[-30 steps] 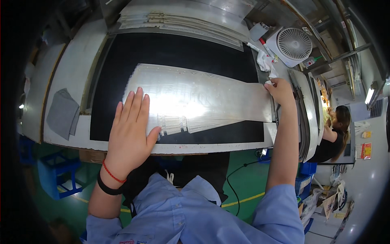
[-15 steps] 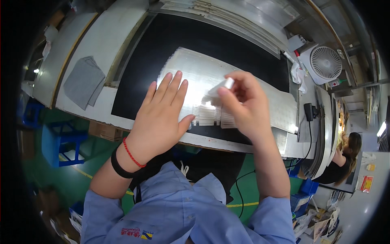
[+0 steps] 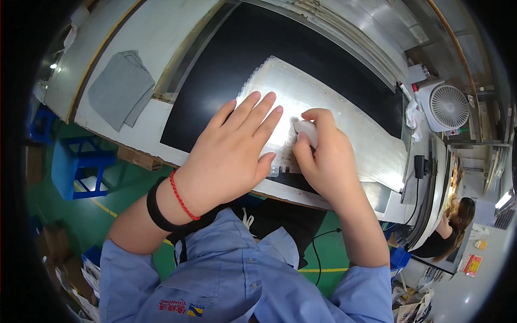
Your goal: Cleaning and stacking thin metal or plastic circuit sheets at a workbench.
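Observation:
My left hand [image 3: 231, 145] lies palm down with its fingers stretched out on the left part of a shiny, pale translucent sheet [image 3: 361, 132]. The sheet has a notched left edge and looks like one of several stacked together. In my right hand [image 3: 329, 159], between thumb and fingers, is a small white block [image 3: 306, 131] like an eraser. It rests against the sheet's surface a little right of my left fingertips, as far as I can see. The black mat [image 3: 344, 70] lies under the sheet.
Grey cloths [image 3: 119, 89] lie on the bench at the left. A white fan [image 3: 448, 106], a crumpled white tissue [image 3: 413, 118] and a black power adapter [image 3: 421, 167] are at the right. Long strips are stacked along the mat's far edge. Another person [image 3: 444, 231] sits beyond the bench's right end.
The white block has gone from a tilted position to lying lower against the sheet in my right hand. My left hand stays flat on the sheet. The whole view has shifted.

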Demonstrator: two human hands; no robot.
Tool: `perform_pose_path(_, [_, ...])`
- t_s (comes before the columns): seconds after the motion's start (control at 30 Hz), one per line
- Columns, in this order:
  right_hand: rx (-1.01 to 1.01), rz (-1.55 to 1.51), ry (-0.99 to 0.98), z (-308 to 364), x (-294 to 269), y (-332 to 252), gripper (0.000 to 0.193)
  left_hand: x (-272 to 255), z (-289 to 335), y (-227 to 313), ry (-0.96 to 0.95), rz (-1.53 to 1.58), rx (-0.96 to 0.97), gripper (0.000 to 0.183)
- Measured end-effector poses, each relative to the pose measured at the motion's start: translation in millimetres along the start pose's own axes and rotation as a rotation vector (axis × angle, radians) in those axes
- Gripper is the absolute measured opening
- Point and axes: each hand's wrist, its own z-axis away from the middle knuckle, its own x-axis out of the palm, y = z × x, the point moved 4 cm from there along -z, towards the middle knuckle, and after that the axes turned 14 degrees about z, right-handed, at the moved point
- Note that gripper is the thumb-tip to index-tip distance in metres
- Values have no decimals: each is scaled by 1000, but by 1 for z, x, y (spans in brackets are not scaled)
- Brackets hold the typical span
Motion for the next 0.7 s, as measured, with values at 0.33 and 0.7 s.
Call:
perform_pose_path(0.33, [-41,12,42,-1,1,-10,15,2,-3,-3,-13,48,13,65])
perform_pose_path(0.7, [3,42,84,-1,-4,-20,16,3,0,-6,16,23,-2,67])
